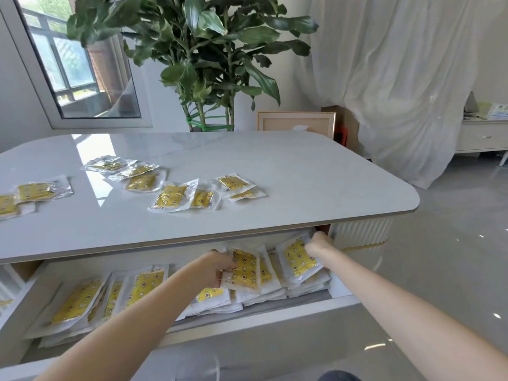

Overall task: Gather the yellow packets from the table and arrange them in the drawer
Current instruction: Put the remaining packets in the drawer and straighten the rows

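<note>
Several yellow packets (173,198) in clear wrappers lie scattered on the white table (302,188), mostly on its left half. Below the tabletop the white drawer (341,291) stands pulled out, filled with rows of yellow packets (77,303). My left hand (217,266) grips a yellow packet (244,270) at its left edge, over the packets in the drawer's right part. My right hand (316,244) holds the top corner of another yellow packet (298,259) at the drawer's far right, under the table edge. Its fingertips are partly hidden.
A large potted plant (203,50) stands behind the table, with a framed picture (297,121) leaning beside it. White curtains (398,78) hang at the right. A low white cabinet (483,136) sits at the far right on the glossy floor.
</note>
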### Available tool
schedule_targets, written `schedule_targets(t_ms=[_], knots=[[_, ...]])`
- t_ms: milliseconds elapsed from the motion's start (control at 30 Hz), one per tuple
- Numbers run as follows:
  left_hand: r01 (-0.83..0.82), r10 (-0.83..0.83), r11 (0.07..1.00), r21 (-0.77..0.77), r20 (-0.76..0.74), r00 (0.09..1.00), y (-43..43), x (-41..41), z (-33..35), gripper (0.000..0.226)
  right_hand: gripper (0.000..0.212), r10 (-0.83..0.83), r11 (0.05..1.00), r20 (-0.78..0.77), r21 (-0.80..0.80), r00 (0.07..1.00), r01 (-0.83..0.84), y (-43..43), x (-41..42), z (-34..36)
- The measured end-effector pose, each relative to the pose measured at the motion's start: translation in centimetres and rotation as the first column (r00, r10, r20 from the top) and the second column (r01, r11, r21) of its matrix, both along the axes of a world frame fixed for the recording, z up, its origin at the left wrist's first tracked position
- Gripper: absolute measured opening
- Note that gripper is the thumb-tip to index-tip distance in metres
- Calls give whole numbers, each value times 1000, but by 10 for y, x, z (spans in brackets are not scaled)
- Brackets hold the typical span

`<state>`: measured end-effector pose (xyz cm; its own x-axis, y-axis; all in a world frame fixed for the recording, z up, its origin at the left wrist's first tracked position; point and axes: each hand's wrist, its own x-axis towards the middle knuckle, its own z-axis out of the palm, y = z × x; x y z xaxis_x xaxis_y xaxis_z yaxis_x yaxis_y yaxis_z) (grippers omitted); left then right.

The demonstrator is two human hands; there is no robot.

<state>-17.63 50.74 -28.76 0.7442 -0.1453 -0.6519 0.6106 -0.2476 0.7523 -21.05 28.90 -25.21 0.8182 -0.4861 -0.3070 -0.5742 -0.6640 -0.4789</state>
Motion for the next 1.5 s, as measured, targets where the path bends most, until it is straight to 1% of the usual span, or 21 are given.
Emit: schedule_targets(t_ms=[67, 167, 267, 333, 367, 433, 467, 533, 633, 700, 767, 800, 867, 933, 1000, 1033, 1133, 1167, 1233, 1400, 1500], knots=[[-5, 5, 1000, -19, -15, 1000, -2, 0, 0, 6, 12, 66, 994, -14, -90, 998, -67, 1, -1, -3], [-13, 12, 999, -36, -31, 999, -1, -1, 2, 7, 24, 181, 955, -7, -239, 984, -177, 2, -3, -5], [-21, 18, 998, -59, -42, 999, -1, -3, 4, 8, 21, 288, 902, -42, -324, 957, -286, 3, -5, -7], [-25, 20, 997, -80, -65, 998, -3, -5, 6, 6, 12, 356, 868, -127, -323, 926, -378, 5, -6, -8], [-28, 22, 996, -80, -69, 997, -3, -6, 6, 5, 19, 381, 859, -180, -293, 907, -419, 6, -6, -11], [-40, 37, 997, -62, -63, 997, -2, -6, 5, 2, 40, 407, 853, -238, -247, 882, -460, 7, -4, -16], [-50, 46, 997, -60, -62, 997, -1, -8, 7, 2, 45, 406, 857, -233, -239, 884, -457, 6, -3, -17], [-60, 56, 996, -62, -62, 996, 2, -10, 8, 6, 47, 398, 880, -175, -204, 901, -428, 5, -3, -16], [-74, 70, 995, -69, -62, 996, 9, -15, 17, 17, 39, 412, 908, 5, -84, 911, -410, 12, -6, -8], [-88, 82, 993, -75, -74, 994, 16, -16, 21, 20, 34, 379, 912, 76, 140, 922, -386, 24, -11, -3], [-90, 79, 991, -97, -111, 991, 23, -17, 23, 19, 41, 324, 853, 67, 410, 944, -322, 42, -15, 3], [-94, 81, 990, -109, -125, 989, 27, -18, 23, 19, 44, 302, 822, 52, 492, 952, -287, 49, -15, 4], [-84, 67, 989, -119, -141, 988, 33, -17, 21, 15, 42, 248, 777, 29, 591, 968, -217, 61, -14, 3], [-68, 52, 990, -125, -128, 990, 38, -17, 19, 10, 30, 209, 761, 11, 627, 978, -169, 69, -12, 2], [-53, 39, 987, -152, -92, 995, 41, -17, 19, 7, 20, 190, 770, -9, 621, 982, -144, 73, -8, 0], [-34, 28, 992, -124, -47, 998, 41, -16, 18, 9, 18, 182, 780, -18, 611, 983, -133, 75, -6, -2], [20, -36, 994, 110, 150, 988, 43, -17, 15, 33, 25, 166, 826, -51, 552, 985, -110, 78, 4, -8], [22, -50, 989, 149, 187, 981, 45, -15, 13, 40, 27, 164, 843, -64, 527, 984, -106, 79, 6, -10], [16, -54, 984, 178, 206, 977, 50, -11, 9, 49, 31, 165, 871, -87, 480, 983, -103, 81, 12, -16], [34, -96, 963, 266, 221, 970, 60, -2, 1, 46, 39, 201, 911, -100, 386, 974, -148, 92, 26, -31], [47, -122, 950, 309, 225, 967, 60, 1, -6, 50, 37, 248, 941, -78, 258, 966, -220, 98, 30, -37]])
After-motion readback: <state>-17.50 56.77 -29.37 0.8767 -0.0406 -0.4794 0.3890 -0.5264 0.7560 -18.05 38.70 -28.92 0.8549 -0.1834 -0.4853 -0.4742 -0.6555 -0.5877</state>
